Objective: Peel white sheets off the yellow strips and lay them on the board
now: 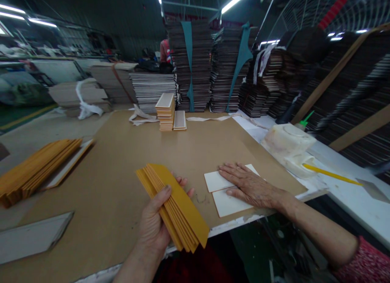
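My left hand is closed around a fanned stack of yellow cards, held just above the near edge of the brown cardboard-covered table. My right hand lies flat with fingers stretched out, palm down on white cards near the table's right front corner. One white card lies to the left of the fingers.
A pile of yellow cards lies at the left. A stack of framed cards stands at the far middle. A white glue tub with a yellow-handled brush sits right. Tall dark board stacks line the back. A grey board lies front left.
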Available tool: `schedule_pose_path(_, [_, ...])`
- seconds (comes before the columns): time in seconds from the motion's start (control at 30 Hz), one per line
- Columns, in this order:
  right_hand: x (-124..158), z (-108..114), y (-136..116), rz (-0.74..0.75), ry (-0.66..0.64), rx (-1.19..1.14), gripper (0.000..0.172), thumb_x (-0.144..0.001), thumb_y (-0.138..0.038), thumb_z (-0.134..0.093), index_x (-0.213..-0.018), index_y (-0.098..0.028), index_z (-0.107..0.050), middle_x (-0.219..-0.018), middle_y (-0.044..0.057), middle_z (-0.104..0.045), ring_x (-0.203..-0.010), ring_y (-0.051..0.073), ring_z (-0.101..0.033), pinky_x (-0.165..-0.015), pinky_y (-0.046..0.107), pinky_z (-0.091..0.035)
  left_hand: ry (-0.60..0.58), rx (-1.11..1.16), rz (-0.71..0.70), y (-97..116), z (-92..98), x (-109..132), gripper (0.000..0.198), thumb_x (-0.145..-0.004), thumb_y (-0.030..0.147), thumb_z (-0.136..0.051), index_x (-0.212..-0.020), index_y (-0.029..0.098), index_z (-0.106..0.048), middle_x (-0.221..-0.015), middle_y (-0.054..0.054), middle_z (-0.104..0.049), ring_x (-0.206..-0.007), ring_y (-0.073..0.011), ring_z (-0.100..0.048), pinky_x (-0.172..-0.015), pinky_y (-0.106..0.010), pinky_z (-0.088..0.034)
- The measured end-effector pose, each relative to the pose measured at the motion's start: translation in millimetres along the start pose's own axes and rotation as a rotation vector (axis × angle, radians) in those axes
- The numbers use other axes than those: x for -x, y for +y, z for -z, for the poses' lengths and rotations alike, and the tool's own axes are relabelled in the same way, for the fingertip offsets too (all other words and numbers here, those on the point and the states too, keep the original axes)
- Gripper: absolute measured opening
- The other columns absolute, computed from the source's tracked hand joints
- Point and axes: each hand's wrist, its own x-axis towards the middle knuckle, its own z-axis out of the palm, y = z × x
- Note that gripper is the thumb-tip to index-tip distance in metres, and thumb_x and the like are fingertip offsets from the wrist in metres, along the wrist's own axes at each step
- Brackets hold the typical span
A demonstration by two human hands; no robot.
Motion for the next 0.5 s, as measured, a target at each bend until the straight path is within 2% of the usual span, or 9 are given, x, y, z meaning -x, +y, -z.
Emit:
schedule_pose_path(0.17, [-3.7,21.6,17.7,-0.013,0.027,-0.060,0.061,-0.105,-0.052,-0.037,-0.159,-0.028,-0.020,-0.162,0.004,-0.023,-0.148,0.023,-0.019,-0.121,0.050,-0.020,-0.008,0.003,0.019,-1.4,-0.4,-1.1,0.024,-0.082,0.004,-0.061,-0.103,0.011,-0.069,-0.101,-0.013,-0.073,-0.092,-0.0244,-0.071,-0.082,-0.048,-0.064])
schedule_pose_path(0.23, [-5.7,32.3,31.7,0.001,0.036,-0.069,0.059,-0.102,-0.051,-0.047,-0.154,-0.026,-0.034,-0.159,0.006,-0.031,-0.147,0.025,-0.023,-0.121,0.051,-0.021,-0.004,0.008,0.013,-1.0,0.3,-2.0,0.025,-0.082,0.004,-0.060,-0.104,0.011,-0.069,-0.100,-0.013,-0.073,-0.090,-0.0237,-0.072,-0.082,-0.048,-0.064])
schedule_pose_path(0.33, [-3.2,44.7,51.6,0.033,0.028,-0.071,0.048,-0.094,-0.044,-0.063,-0.138,-0.025,-0.058,-0.148,0.007,-0.048,-0.141,0.028,-0.034,-0.119,0.053,-0.023,0.003,0.014,0.015,0.1,1.5,-2.2,0.027,-0.083,0.003,-0.059,-0.107,0.011,-0.068,-0.099,-0.012,-0.073,-0.088,-0.0234,-0.072,-0.081,-0.049,-0.064])
schedule_pose_path(0.5, [11.8,48.4,60.4,0.027,0.049,-0.078,0.039,-0.091,-0.032,-0.065,-0.129,-0.021,-0.064,-0.136,0.010,-0.057,-0.128,0.027,-0.048,-0.110,0.052,-0.036,0.000,0.001,0.040,0.7,0.1,-0.7,0.028,-0.084,0.004,-0.057,-0.109,0.011,-0.067,-0.099,-0.011,-0.072,-0.087,-0.0232,-0.072,-0.080,-0.046,-0.065])
